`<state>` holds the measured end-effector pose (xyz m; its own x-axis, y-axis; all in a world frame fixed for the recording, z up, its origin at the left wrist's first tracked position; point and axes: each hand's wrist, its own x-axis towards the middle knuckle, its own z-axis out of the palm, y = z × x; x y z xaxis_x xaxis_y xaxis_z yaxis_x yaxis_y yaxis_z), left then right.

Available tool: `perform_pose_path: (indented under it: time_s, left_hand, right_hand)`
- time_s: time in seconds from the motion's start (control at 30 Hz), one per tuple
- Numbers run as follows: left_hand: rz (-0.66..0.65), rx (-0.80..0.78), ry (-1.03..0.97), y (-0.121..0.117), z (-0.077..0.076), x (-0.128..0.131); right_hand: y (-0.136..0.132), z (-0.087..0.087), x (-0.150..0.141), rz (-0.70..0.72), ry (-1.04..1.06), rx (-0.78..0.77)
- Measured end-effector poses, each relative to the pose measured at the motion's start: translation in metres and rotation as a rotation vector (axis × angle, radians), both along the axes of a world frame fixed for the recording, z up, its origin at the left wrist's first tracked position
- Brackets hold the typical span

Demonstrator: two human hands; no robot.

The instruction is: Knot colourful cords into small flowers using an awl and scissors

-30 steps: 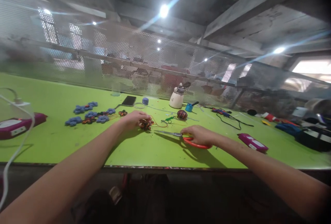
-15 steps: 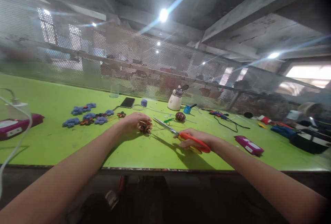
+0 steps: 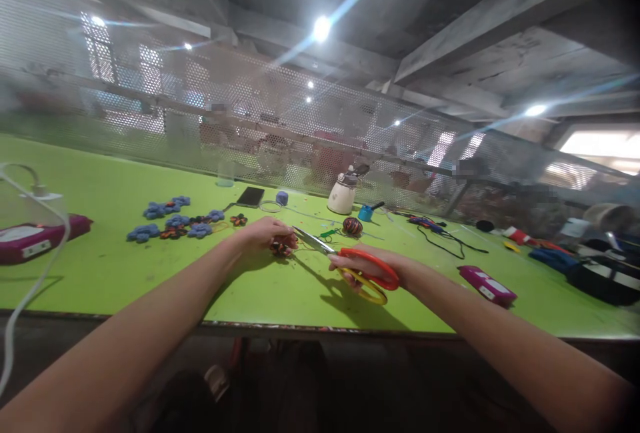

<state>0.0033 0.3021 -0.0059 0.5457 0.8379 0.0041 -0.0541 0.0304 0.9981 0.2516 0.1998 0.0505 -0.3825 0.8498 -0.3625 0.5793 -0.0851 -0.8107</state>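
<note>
My left hand is closed on a small dark crocheted flower with orange in it, held just above the green table. My right hand grips scissors with red and yellow handles. Their blade tips point left and reach the fingertips of my left hand, close to the flower. Whether a thread lies between the blades is too small to tell. Behind the scissors sits a ball of dark and orange-red yarn, with a green tool beside it.
Several blue crocheted flowers lie at the left. Along the back are a phone, a blue yarn ball, a white jug and a blue pot. Purple power strips and dark cords lie on the table, which ends at a mesh partition.
My right hand has turned the scissors, so the yellow handle loop shows more and the handles look wider apart. The blade tips have come nearer my left fingers. The view has shifted slightly.
</note>
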Motion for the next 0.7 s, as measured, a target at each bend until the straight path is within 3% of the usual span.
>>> perform_pose_path:
  time_s: [0.43, 0.7]
  left_hand:
    - [-0.102, -0.199, -0.049, 0.003, 0.004, -0.005]
    - [-0.079, -0.138, -0.035, -0.001, 0.005, -0.003]
  right_hand:
    - [-0.011, -0.001, -0.015, 0.101, -0.515, 0.555]
    - [-0.014, -0.011, -0.015, 0.152, -0.615, 0.695]
